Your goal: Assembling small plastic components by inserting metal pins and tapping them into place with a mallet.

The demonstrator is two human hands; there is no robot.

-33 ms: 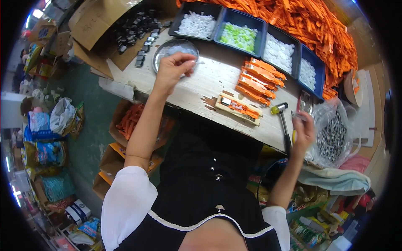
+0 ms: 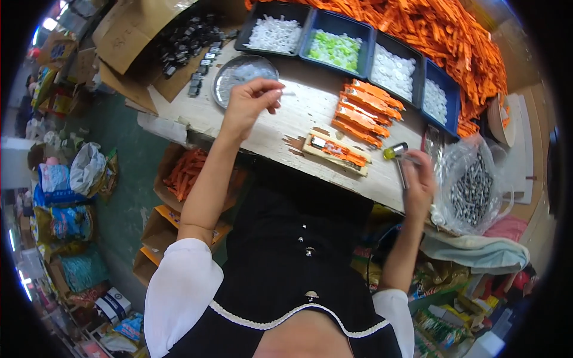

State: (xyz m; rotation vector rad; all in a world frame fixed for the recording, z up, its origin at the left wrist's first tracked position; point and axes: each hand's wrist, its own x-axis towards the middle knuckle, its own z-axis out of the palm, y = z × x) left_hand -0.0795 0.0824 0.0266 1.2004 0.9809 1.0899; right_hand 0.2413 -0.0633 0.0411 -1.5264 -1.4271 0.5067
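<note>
My left hand point(image 2: 250, 107) is at the near right edge of a round metal dish point(image 2: 219, 83) of clear pieces. Its thumb and fingers pinch a small white plastic piece point(image 2: 288, 93). My right hand point(image 2: 421, 179) is closed, slightly blurred, beside a hammer point(image 2: 396, 151) with a yellow-green head end, and covers part of its handle. A thin metallic piece point(image 2: 410, 158) shows at the fingertips; its kind is unclear. Between my hands a pale wooden fixture point(image 2: 310, 149) holds an orange plastic part point(image 2: 352, 158). Behind it lies a row of orange plastic parts point(image 2: 364, 113).
Along the back stand trays of white pieces point(image 2: 274, 34), green pieces point(image 2: 334, 51) and more white pieces, before a large orange heap point(image 2: 418, 30). A plastic bag of metal pins point(image 2: 471, 191) sits at right. Black parts point(image 2: 179, 51) lie at left by a cardboard box point(image 2: 128, 39).
My right hand has moved left, over the hammer's handle. My left hand has shifted slightly right of the dish, and the white piece shows more clearly. The whole view has shifted a little.
</note>
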